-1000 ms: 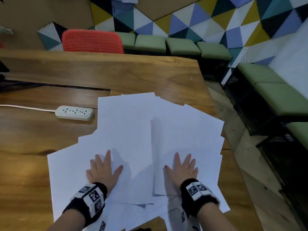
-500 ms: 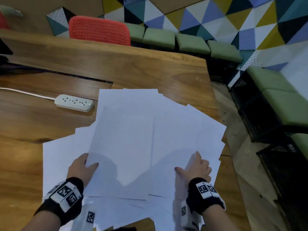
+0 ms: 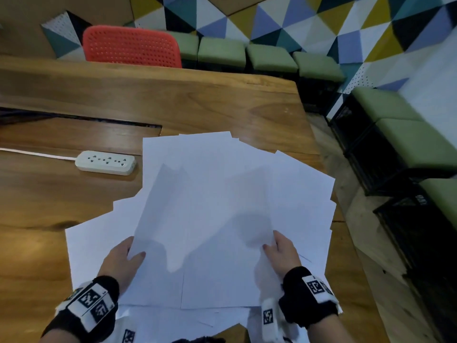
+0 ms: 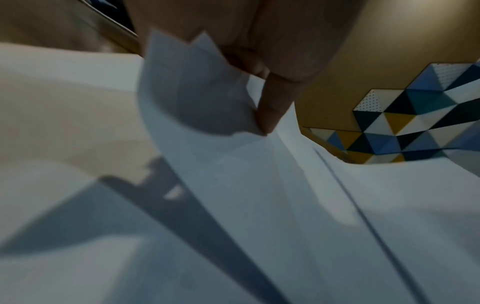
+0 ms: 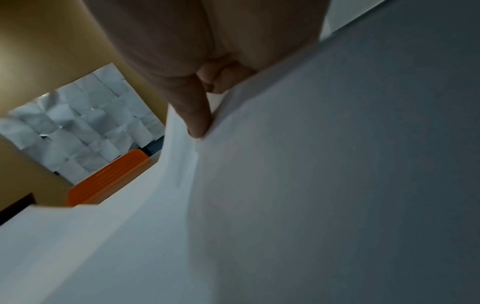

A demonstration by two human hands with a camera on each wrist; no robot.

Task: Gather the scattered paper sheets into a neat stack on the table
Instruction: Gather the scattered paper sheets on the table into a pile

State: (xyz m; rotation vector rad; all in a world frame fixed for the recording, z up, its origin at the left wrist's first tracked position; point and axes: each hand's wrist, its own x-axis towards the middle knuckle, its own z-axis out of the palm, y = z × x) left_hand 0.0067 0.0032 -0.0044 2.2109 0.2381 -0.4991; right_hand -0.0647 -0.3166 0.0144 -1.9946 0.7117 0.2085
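Several white paper sheets (image 3: 210,194) lie fanned and overlapping on the wooden table (image 3: 173,100). My left hand (image 3: 123,258) grips the left edge of a raised bunch of sheets, thumb on top and fingers hidden beneath. My right hand (image 3: 279,251) grips the bunch's right edge the same way. In the left wrist view the thumb (image 4: 272,109) presses on the paper sheets (image 4: 259,195). In the right wrist view the thumb (image 5: 193,115) pinches the curved paper sheets (image 5: 285,205). More sheets stay flat below, at the left (image 3: 94,241) and right (image 3: 309,194).
A white power strip (image 3: 106,162) with its cord lies left of the paper. A red chair (image 3: 131,47) stands behind the table's far edge. Green stools (image 3: 272,58) line the patterned wall. The table's right edge (image 3: 346,231) drops to the floor beside the sheets.
A second ago both hands lay flat on the sheets. They have since slid to the outer edges, taken hold of a bunch and lifted it slightly off the pile.
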